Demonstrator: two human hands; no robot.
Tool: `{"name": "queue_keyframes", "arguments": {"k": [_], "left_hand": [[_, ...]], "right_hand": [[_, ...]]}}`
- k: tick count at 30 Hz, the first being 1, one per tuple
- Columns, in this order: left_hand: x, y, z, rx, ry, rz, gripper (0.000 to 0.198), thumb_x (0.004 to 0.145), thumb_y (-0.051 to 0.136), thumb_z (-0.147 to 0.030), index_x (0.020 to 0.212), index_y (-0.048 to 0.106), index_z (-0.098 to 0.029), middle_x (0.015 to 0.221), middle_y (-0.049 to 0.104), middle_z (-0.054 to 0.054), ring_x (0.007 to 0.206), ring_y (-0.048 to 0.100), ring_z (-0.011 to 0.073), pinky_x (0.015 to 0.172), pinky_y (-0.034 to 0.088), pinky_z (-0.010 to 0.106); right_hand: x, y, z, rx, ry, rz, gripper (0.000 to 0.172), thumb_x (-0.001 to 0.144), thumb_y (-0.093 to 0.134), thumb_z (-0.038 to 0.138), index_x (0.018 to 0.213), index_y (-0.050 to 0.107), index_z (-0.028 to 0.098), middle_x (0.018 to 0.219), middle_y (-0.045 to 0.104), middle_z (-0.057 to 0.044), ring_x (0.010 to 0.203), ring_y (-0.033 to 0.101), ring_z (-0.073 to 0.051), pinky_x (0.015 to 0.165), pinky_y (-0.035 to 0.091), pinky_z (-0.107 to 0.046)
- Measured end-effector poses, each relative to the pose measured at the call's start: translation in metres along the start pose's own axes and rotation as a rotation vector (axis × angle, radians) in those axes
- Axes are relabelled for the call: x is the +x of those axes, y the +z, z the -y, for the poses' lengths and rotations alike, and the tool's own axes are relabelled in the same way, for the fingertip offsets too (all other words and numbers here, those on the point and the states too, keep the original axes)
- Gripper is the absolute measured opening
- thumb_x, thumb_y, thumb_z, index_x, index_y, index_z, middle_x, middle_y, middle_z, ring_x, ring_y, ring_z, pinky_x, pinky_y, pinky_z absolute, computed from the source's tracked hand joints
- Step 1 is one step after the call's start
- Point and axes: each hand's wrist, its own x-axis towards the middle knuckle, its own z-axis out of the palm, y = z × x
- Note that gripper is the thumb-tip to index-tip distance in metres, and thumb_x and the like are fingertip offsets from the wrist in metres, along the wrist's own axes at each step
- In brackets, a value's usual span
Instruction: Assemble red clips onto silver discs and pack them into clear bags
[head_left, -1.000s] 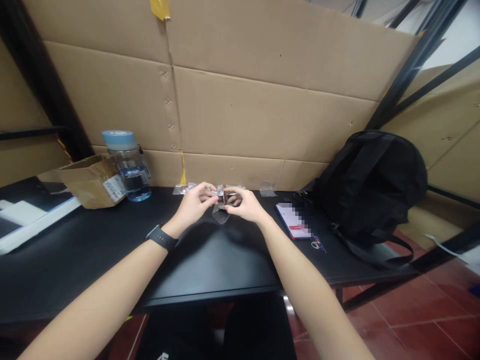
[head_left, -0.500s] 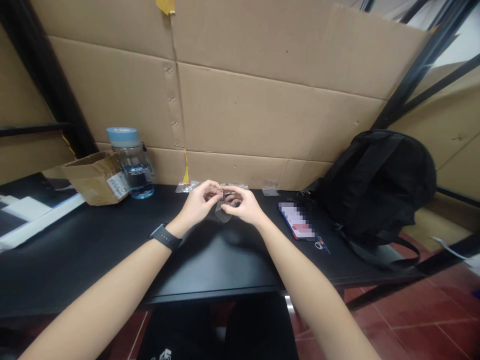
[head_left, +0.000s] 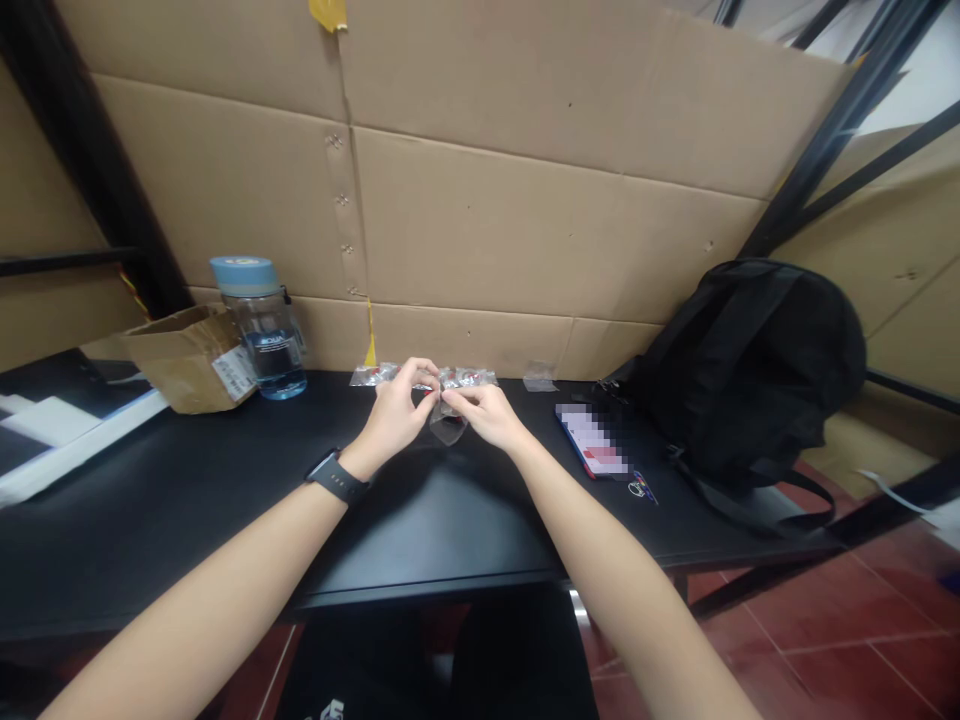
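In the head view, the plainest change from half a second ago is in the right hand point(head_left: 491, 412): its fingers were arched and spread, and now they lie flatter, with thumb and forefinger brought together. That uncovers more of the shiny packets point(head_left: 472, 377) behind and suggests a finer, fingertip grip on the work. The left hand point(head_left: 403, 408) is curled much as before, its thumb and forefinger meeting those of the right.

Between them, to the right of the bottle point(head_left: 271, 335) and a little nearer the person, is a small clear bag point(head_left: 448, 430). Both hands appear to pinch its top, and its thin, limp lower part hangs below the fingertips. A speck of red shows at it; whether it is open cannot be told.

The bottle is a clear cylinder with a matt blue lid and bluish liquid low inside. Touching or just beside its left is a creased brown box point(head_left: 191, 365). Right of the bottle, the crinkled, silvery packets lie along the cardboard wall point(head_left: 555, 230); farther right come a flat plastic piece point(head_left: 538, 377), a slim phone point(head_left: 589, 440) and a soft, rounded black backpack point(head_left: 757, 380). The table point(head_left: 420, 535) is smooth and dark.
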Motion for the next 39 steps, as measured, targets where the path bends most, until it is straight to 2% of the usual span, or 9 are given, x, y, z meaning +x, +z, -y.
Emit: {"name": "queue_keyframes", "arguments": {"k": [4,8,13,19,23,28,31,34,39], "left_hand": [[0.0,-0.002,-0.007,0.05,0.032,-0.068,0.025,0.088,0.065,-0.018,0.11,0.054,-0.023,0.1,0.072,0.003,0.096,0.072,0.0203,0.092,0.051,0.035],[-0.001,0.001,-0.006,0.017,0.053,-0.042,0.024,0.09,0.066,-0.024,0.109,0.053,-0.023,0.096,0.071,0.003,0.096,0.071,0.0205,0.093,0.051,0.036],[-0.001,0.004,-0.001,-0.107,0.013,-0.043,0.022,0.099,0.054,-0.032,0.118,0.053,-0.022,0.114,0.067,0.008,0.11,0.066,0.0211,0.096,0.051,0.036],[-0.005,0.002,0.001,-0.066,-0.002,0.24,0.047,0.093,0.064,-0.034,0.135,0.047,-0.024,0.111,0.073,0.007,0.106,0.07,0.0243,0.102,0.05,0.042],[-0.003,0.0,0.007,-0.021,-0.011,0.255,0.049,0.092,0.065,-0.038,0.136,0.048,-0.025,0.125,0.07,0.009,0.117,0.067,0.0258,0.104,0.049,0.042],[0.008,-0.022,0.044,0.332,-0.078,0.1,0.032,0.096,0.048,-0.027,0.126,0.059,-0.022,0.126,0.069,0.011,0.12,0.063,0.0285,0.106,0.045,0.047],[0.007,-0.039,0.078,0.628,-0.144,0.191,0.042,0.086,0.05,-0.014,0.125,0.064,-0.025,0.134,0.066,0.011,0.128,0.057,0.0352,0.104,0.042,0.055],[0.001,-0.049,0.104,0.724,-0.213,0.317,0.046,0.085,0.054,-0.018,0.128,0.067,-0.028,0.144,0.06,0.012,0.13,0.053,0.039,0.103,0.041,0.058],[-0.001,-0.051,0.112,0.666,-0.251,0.301,0.03,0.087,0.063,-0.039,0.113,0.077,-0.033,0.13,0.07,0.01,0.123,0.056,0.0368,0.101,0.041,0.053]], "right_hand": [[0.003,-0.002,-0.005,0.022,-0.002,-0.052,0.036,0.092,0.064,0.05,0.095,0.08,0.018,0.082,0.076,-0.002,0.072,0.066,-0.016,0.068,0.047,-0.026],[0.005,-0.001,-0.007,0.073,-0.085,-0.059,0.025,0.09,0.067,0.041,0.09,0.076,0.018,0.097,0.074,-0.006,0.089,0.067,-0.018,0.082,0.051,-0.029],[0.005,-0.001,-0.002,0.033,-0.084,-0.084,0.019,0.088,0.069,0.035,0.081,0.073,0.019,0.109,0.068,-0.007,0.103,0.064,-0.019,0.086,0.052,-0.031],[0.003,-0.01,0.0,0.049,-0.07,-0.073,0.017,0.088,0.067,0.034,0.085,0.073,0.019,0.118,0.061,-0.007,0.097,0.065,-0.017,0.072,0.052,-0.026],[0.003,-0.022,-0.002,-0.047,-0.073,-0.049,0.01,0.084,0.068,0.026,0.08,0.074,0.019,0.114,0.064,-0.006,0.099,0.065,-0.017,0.075,0.051,-0.027],[-0.001,-0.046,-0.005,-0.248,-0.054,0.047,0.007,0.075,0.072,0.019,0.074,0.079,0.022,0.124,0.065,-0.005,0.113,0.062,-0.022,0.091,0.049,-0.033],[-0.003,-0.058,-0.007,-0.307,-0.054,0.187,0.008,0.073,0.075,0.018,0.076,0.081,0.023,0.132,0.064,-0.006,0.121,0.06,-0.026,0.104,0.045,-0.038],[-0.004,-0.065,-0.012,-0.314,-0.019,0.3,0.009,0.074,0.077,0.019,0.079,0.083,0.024,0.134,0.065,-0.007,0.121,0.062,-0.027,0.107,0.044,-0.039],[-0.003,-0.065,-0.031,-0.29,0.05,0.264,0.012,0.078,0.079,0.029,0.089,0.082,0.024,0.128,0.07,-0.007,0.118,0.065,-0.026,0.101,0.048,-0.036]]}}
